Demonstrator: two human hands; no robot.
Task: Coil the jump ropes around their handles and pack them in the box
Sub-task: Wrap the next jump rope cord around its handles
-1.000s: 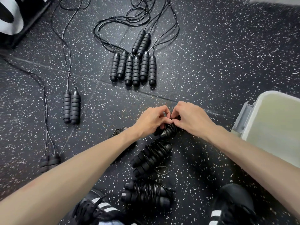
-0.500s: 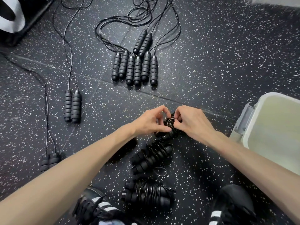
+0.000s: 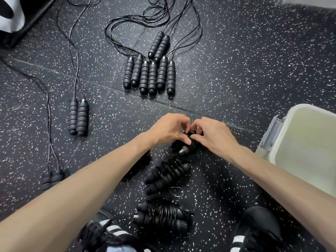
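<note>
- Nearest to the person, 2 finished bundles lay on the floor point(image 3: 272, 60): one point(image 3: 161, 215) by the shoes point(image 3: 109, 233), one point(image 3: 167, 173) just past it. Both had rope wound round the handles.
- Next out, both hands met on a 3rd bundle point(image 3: 183, 149). Left hand point(image 3: 167, 130) had its fingers curled, thumb + fingertips pinching at the wound rope. Right hand point(image 3: 212, 133) was curled round the same bundle, fingers pinching too.
- Half a sec before, the fingers were a bit apart and more rope showed. Now they'd closed in tight over it. Prob. the loose end was being tucked, but the hands hid that part.
- So the 3rd rope was almost done. None were packed yet.
- The box point(image 3: 301, 146) sat open on the right, near the hands, w/ nothing seen inside.
- Farther off, loose ropes waited: a pair point(image 3: 78, 117) on the left, another pair point(image 3: 52, 177) at the left edge, a big group point(image 3: 151, 73) up top.
- No brand or writing could be read. The shoes had white stripes, no words.
</note>
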